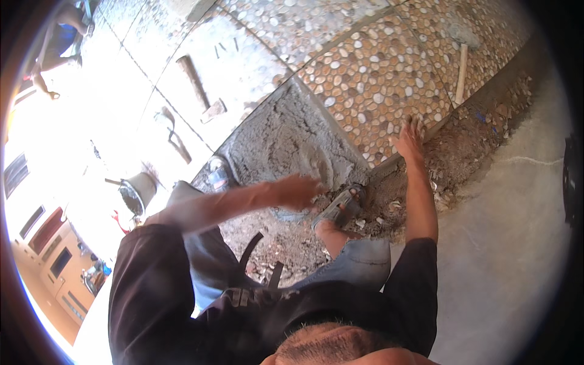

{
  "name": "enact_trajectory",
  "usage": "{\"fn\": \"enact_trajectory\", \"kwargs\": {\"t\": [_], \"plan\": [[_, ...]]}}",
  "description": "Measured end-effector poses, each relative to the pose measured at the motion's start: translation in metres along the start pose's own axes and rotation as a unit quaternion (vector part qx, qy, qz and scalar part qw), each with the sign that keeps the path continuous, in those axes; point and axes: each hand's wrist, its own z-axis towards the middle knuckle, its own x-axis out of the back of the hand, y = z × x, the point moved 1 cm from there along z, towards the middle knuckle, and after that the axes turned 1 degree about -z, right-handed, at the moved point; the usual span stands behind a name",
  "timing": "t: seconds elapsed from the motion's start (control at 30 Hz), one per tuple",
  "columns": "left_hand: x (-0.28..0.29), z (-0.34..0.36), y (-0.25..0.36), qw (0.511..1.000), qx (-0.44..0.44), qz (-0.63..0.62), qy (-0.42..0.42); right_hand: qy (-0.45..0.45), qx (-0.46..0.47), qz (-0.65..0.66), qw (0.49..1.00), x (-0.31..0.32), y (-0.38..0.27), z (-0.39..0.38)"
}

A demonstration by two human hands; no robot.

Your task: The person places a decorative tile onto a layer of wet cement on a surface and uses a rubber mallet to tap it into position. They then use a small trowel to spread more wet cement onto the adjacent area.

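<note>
My left hand (301,192) is smeared by motion above the near corner of a bed of wet grey mortar (261,137), close to my sandalled right foot (340,210). Its fingers do not show clearly, and I cannot tell whether it holds anything. A flat greyish patch just below it is too blurred to name. My right hand (411,137) rests on the near edge of a pebble-faced tile (365,91), fingers stretched out, holding nothing. This tile borders the mortar on the right. My other foot (219,173) stands at the mortar's left edge.
A hammer (194,82) and a trowel-like tool (173,135) lie on sunlit tiles to the left. A mallet (462,73) lies on pebble tiles at right. Near my left leg stands a bucket (140,190). Rubble (450,161) borders a concrete floor (493,243). Another person (55,52) is at far left.
</note>
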Motion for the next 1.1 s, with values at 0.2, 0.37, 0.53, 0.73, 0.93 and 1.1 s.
{"fn": "enact_trajectory", "kwargs": {"t": [0.2,0.37,0.53,0.73,0.93,1.1], "plan": [[-0.110,-0.086,0.044,0.960,0.018,-0.272,0.058,0.099,0.092,0.070,0.988,0.036,-0.130,0.042],[-0.142,-0.082,0.042,0.962,0.020,-0.263,0.067,0.136,0.056,0.084,0.986,0.031,-0.165,0.073],[-0.151,-0.086,0.034,0.930,0.011,-0.351,0.105,0.219,0.105,0.111,0.964,0.012,-0.165,0.084],[-0.168,-0.091,0.026,0.921,0.018,-0.385,0.056,0.198,0.117,0.135,0.964,0.010,-0.168,0.078],[-0.169,-0.092,0.026,0.911,0.015,-0.411,0.032,0.177,0.118,0.124,0.969,0.016,-0.170,0.078],[-0.182,-0.083,0.029,0.900,0.006,-0.433,0.043,0.097,0.089,0.161,0.978,0.018,-0.169,0.082]]}}
